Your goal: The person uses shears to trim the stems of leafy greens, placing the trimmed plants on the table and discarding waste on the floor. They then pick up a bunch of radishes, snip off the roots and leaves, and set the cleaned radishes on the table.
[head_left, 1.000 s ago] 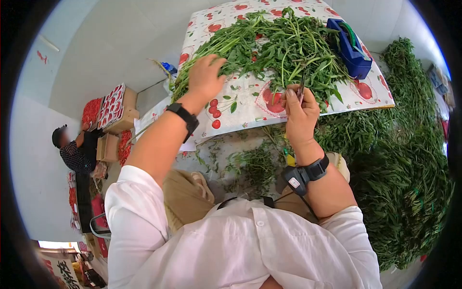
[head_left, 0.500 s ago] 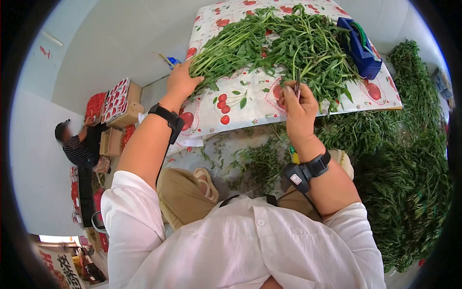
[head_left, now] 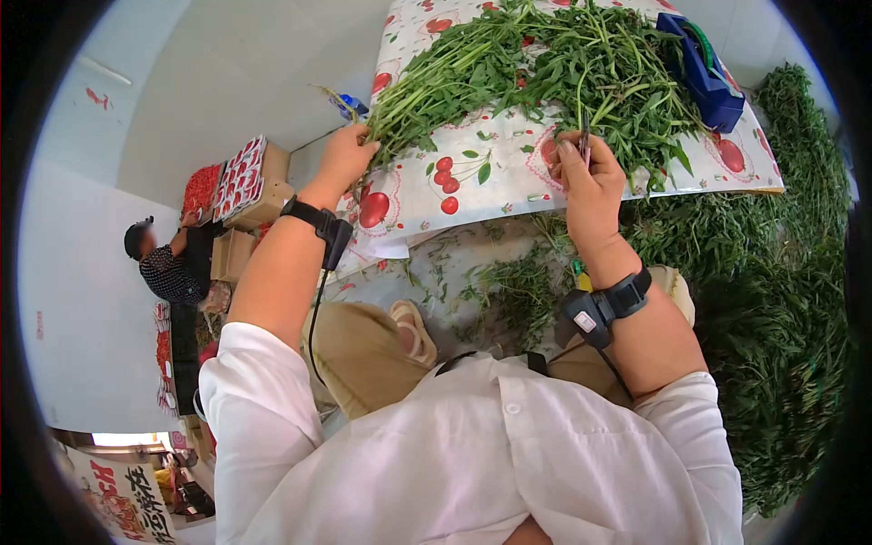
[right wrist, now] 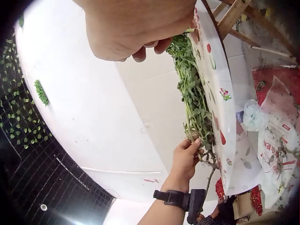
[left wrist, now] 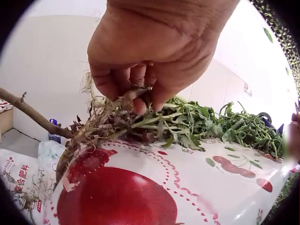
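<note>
Left hand point(head_left: 341, 161) pinches stems point(left wrist: 155, 120), partly hidden; right hand point(head_left: 592, 189) grips a slim tool point(head_left: 584, 138), its kind unclear.

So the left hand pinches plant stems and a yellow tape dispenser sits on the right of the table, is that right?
The head view shows a blue tape dispenser, not yellow. It does sit on the right of the table, and the left hand does pinch plant stems.

The leafy, long-stemmed plants point(head_left: 472, 68) before me are green, their root ends point(left wrist: 101, 124) seemingly purplish-brown; the desk cover point(head_left: 504, 150), white with red cherries point(head_left: 445, 182); my buttoned shirt point(head_left: 463, 436), white.
</note>
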Demonstrator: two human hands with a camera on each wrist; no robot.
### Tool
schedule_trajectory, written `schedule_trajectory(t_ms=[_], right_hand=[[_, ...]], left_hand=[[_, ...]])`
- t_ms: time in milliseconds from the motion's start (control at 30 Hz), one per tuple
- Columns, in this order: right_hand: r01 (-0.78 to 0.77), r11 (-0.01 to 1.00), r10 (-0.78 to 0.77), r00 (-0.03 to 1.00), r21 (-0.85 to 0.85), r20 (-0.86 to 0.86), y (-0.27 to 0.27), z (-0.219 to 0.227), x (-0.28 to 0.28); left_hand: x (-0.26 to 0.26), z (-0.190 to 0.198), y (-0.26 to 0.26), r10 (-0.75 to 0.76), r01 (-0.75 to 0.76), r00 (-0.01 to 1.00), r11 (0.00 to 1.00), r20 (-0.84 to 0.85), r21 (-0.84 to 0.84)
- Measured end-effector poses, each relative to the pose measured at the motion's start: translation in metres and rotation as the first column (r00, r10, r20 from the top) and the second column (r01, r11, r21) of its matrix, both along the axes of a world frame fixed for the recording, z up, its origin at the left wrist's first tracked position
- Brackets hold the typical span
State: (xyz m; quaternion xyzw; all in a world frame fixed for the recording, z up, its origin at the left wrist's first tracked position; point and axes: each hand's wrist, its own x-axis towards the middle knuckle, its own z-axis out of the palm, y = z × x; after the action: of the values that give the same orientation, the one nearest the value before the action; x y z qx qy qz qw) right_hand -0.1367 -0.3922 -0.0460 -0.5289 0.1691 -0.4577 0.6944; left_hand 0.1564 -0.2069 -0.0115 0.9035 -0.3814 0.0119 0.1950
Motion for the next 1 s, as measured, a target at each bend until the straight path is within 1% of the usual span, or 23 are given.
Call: schedule_trajectory(t_ms=[67,167,267,367,433,500,567,667,767,867,967,1000], right_hand=[[-0.007,1.0,0.007,1.0,0.005,0.015,0.0,-0.001,0.0],[-0.013,1.0,0.012,0.999,0.011,0.04,-0.001,-0.003,0.001],[-0.019,1.0,0.019,0.999,0.01,0.035,-0.002,-0.003,0.0],[-0.017,1.0,0.017,1.0,-0.003,0.027,-0.002,-0.004,0.0],[-0.015,1.0,0.015,1.0,-0.009,0.014,-0.002,-0.003,0.0],[-0.013,1.0,0.013,1.0,-0.005,0.009,-0.002,-0.003,0.0],[-0.012,1.0,0.012,1.0,-0.004,0.008,-0.002,-0.002,0.0],[-0.016,1.0,0.016,1.0,-0.008,0.003,-0.001,-0.001,-0.001],[-0.024,1.0,0.024,1.0,-0.002,-0.012,-0.001,0.0,-0.001],[-0.04,0.999,0.04,0.999,0.011,-0.012,-0.001,0.001,-0.001],[-0.05,0.999,0.05,0.999,0.006,-0.01,0.0,0.002,0.0],[-0.055,0.998,0.055,0.998,0.009,-0.013,0.0,0.002,-0.001]], left_hand=[[0.002,0.005,0.003,-0.013,0.013,0.999,1.0,0.032,-0.005],[0.001,0.014,0.005,-0.024,0.02,0.993,0.999,0.115,0.033],[0.01,0.009,0.007,-0.022,0.022,0.997,1.0,0.069,0.001],[0.015,0.002,0.012,-0.062,0.053,0.994,0.993,-0.086,-0.109],[0.015,0.005,0.015,-0.031,0.008,0.957,0.997,-0.29,-0.082],[0.011,0.011,0.018,0.011,-0.055,0.874,0.996,-0.486,-0.076],[0.006,0.016,0.021,0.051,-0.142,0.745,0.986,-0.665,-0.083],[-0.006,0.024,0.024,0.094,-0.193,0.693,0.979,-0.715,-0.058],[-0.003,0.022,0.029,0.073,-0.179,0.732,0.98,-0.677,-0.088],[-0.001,0.027,0.03,0.051,-0.176,0.725,0.978,-0.687,-0.112],[-0.008,0.035,0.03,0.006,-0.115,0.72,0.987,-0.694,-0.111],[-0.012,0.037,0.029,-0.025,-0.12,0.704,0.981,-0.71,-0.153]])
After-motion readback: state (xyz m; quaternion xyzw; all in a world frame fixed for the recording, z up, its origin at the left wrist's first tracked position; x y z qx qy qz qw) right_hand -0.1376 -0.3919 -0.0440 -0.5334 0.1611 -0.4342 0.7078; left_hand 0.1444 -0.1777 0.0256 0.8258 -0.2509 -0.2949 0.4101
